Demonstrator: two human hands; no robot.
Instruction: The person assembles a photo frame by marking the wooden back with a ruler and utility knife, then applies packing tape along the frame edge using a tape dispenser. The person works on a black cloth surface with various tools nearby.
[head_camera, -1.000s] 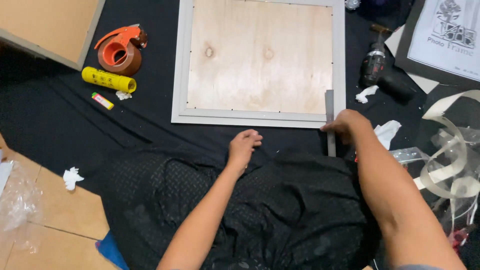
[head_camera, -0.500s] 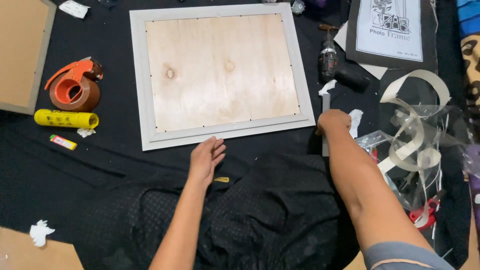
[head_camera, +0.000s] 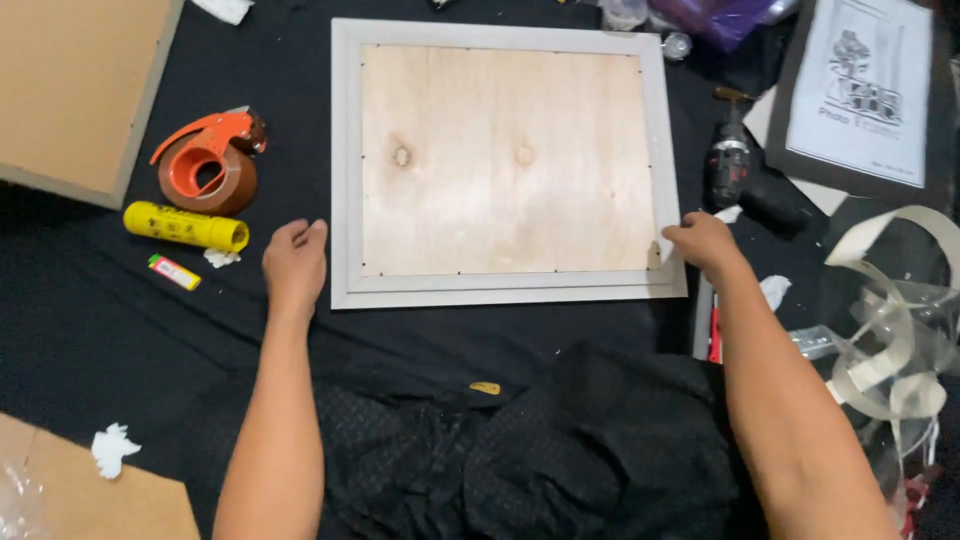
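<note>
Left hand (head_camera: 295, 262) loosely curled, empty, beside frame (head_camera: 508, 290) left edge; right hand (head_camera: 703, 243) pinches frame's lower right corner on black cloth (head_camera: 90, 320)

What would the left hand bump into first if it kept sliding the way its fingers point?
The left hand points away from the person, beside the grey picture frame. Its path runs close along the frame's left edge, so it would probably brush that; otherwise only black cloth lies ahead.

Black cloth (head_camera: 90, 330) covers the floor — brown cardboard (head_camera: 120, 505) at one corner.
</note>
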